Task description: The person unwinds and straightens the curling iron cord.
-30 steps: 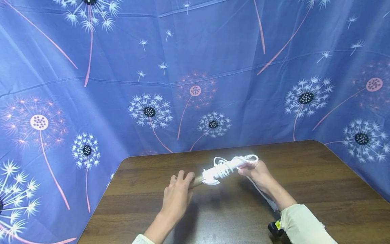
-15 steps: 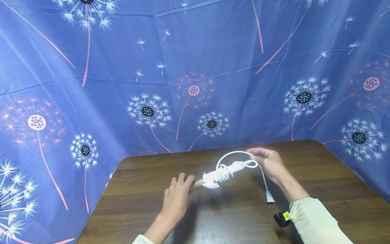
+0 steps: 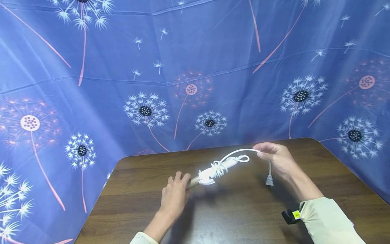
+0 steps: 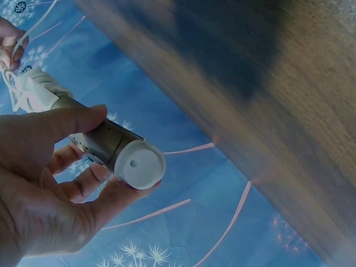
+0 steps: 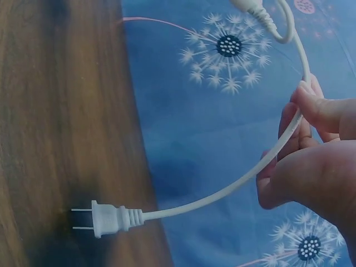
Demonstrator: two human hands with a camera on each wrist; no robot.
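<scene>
A curling iron (image 3: pixel 208 175) with a white handle is held above the table, tilted up to the right. My left hand (image 3: pixel 174 198) grips its metallic barrel; the left wrist view shows the thumb on top of the perforated barrel (image 4: pixel 103 138) and fingers beneath, near the white end cap (image 4: pixel 142 165). Several turns of white power cord (image 3: pixel 236 151) wrap the handle. Off to the right, my right hand (image 3: pixel 281 161) pinches a loosened stretch of that cord between thumb and fingers. From it the two-prong plug (image 5: pixel 111 218) dangles over the table.
The brown wooden table (image 3: pixel 237 217) spans the area under both hands. Behind it hangs a blue dandelion-print cloth (image 3: pixel 243 84). A black device with a yellow label (image 3: pixel 290 216) is at the right sleeve.
My right hand has moved from the handle's end out to the right, drawing a length of cord off with it. The plug now hangs free below that hand. The left hand keeps its grip.
</scene>
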